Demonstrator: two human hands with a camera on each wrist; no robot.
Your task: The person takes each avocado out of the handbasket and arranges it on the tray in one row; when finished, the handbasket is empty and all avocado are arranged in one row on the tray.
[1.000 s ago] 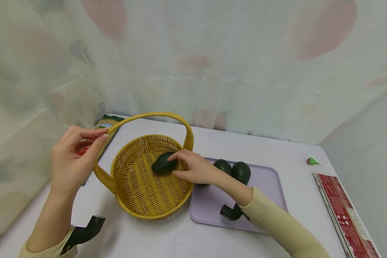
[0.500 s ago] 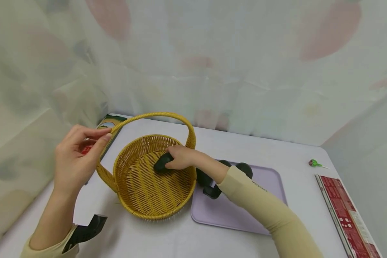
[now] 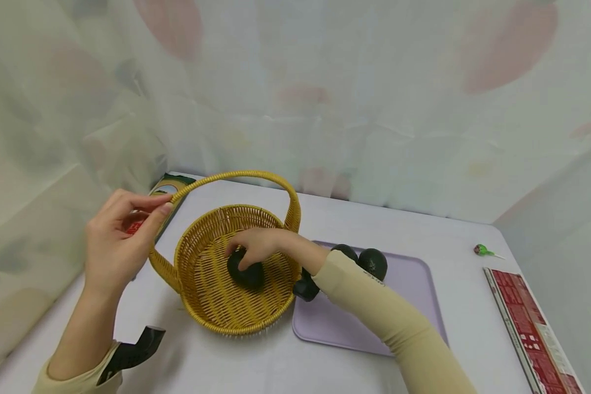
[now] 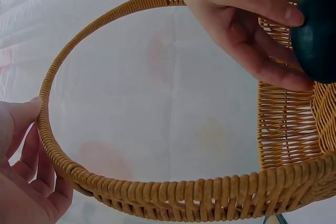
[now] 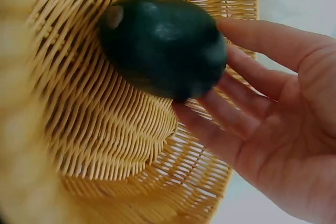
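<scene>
My left hand (image 3: 120, 241) pinches the tall arched handle (image 3: 241, 174) of a round yellow wicker basket (image 3: 212, 284) between thumb and fingers, at the handle's left side. Inside the basket, my right hand (image 3: 261, 243) holds a dark green avocado (image 3: 251, 278) by one end. The right wrist view shows thumb and fingertips around that end of the avocado (image 5: 163, 45), its pale stem spot facing away from the palm. Woven basket floor lies close under it. In the left wrist view the right hand (image 4: 241, 30) reaches past the handle to the avocado.
Right of the basket lies a lilac tray (image 3: 345, 334) with more avocados (image 3: 372, 264), partly behind my right sleeve. A green and gold packet (image 3: 164, 189) is behind my left hand. At the far right are a lollipop (image 3: 482, 250) and a red printed package (image 3: 527, 323).
My right hand has moved farther left over the avocado, which has turned and shifted slightly toward me in the basket. The left hand keeps its grip on the handle.
</scene>
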